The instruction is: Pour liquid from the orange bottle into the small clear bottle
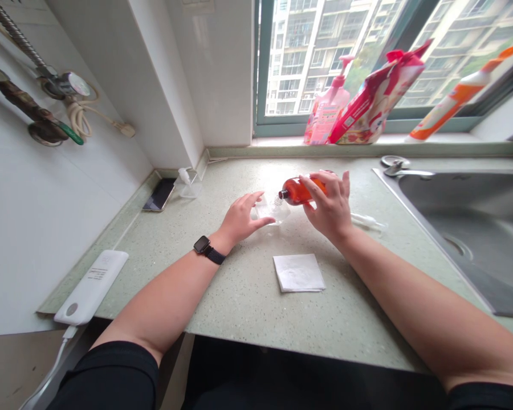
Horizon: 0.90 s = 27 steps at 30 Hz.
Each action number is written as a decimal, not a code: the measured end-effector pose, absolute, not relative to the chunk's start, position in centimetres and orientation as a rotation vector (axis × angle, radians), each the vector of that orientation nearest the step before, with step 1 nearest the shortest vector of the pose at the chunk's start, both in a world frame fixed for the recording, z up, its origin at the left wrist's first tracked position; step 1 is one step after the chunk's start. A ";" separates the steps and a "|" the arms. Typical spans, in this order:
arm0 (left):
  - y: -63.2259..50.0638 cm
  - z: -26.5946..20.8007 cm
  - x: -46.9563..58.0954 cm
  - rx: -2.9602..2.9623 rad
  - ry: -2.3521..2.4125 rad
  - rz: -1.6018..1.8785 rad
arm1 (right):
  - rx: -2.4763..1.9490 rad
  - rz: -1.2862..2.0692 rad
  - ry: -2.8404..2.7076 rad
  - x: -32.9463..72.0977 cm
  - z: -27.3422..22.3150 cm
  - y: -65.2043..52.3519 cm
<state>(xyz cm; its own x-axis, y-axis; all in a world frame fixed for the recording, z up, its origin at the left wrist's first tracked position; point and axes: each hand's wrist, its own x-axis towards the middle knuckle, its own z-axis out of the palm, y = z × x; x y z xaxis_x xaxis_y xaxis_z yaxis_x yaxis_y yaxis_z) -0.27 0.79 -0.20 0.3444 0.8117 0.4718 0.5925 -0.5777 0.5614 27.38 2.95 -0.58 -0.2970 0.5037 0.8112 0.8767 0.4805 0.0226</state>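
My left hand [244, 216], a dark watch on its wrist, has its thumb and fingers around a small clear plastic bottle [282, 214] on the counter. My right hand [330, 205] grips an orange-red bottle [298, 191] tipped almost onto its side. The dark mouth of that bottle is right at the clear bottle's threaded neck. Whether liquid is flowing I cannot tell. A folded white paper towel [299, 273] lies in front of the hands. Behind my right wrist is a clear plastic piece [369, 222], partly hidden.
A steel sink [474, 228] with a tap [404, 167] is on the right. At the back left are a phone [159, 195] and a clear pump bottle [188, 185]. A white power bank [92, 286] with a cable lies front left. A pink pump bottle [325, 117] stands on the windowsill.
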 end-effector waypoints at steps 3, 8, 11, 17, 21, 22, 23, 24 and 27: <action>0.8 -0.1 -0.3 2.316 1.253 1.071 | -1.159 -0.596 -1.960 27.4 -0.6 3.0; 0.7 -0.1 -0.3 2.306 1.249 1.068 | -1.181 -0.561 -1.979 27.6 -0.7 3.1; 0.8 -0.1 -0.3 2.313 1.246 1.072 | -1.157 -0.588 -1.969 27.6 -0.7 3.1; 0.7 0.0 -0.3 2.326 1.258 1.062 | -1.146 -0.596 -1.960 27.4 -0.6 3.0; 0.7 0.0 -0.2 2.325 1.261 1.055 | -1.183 -0.551 -1.978 27.5 -0.6 3.0; 0.7 0.0 -0.2 2.325 1.261 1.054 | -1.188 -0.542 -1.981 27.5 -0.6 3.0; 0.7 0.0 -0.2 2.325 1.262 1.053 | -1.188 -0.535 -1.982 27.5 -0.6 3.0; 0.7 0.0 -0.2 2.326 1.263 1.052 | -1.186 -0.531 -1.983 27.5 -0.6 3.0; 0.7 0.0 -0.2 2.330 1.266 1.052 | -1.175 -0.547 -1.980 27.5 -0.6 3.0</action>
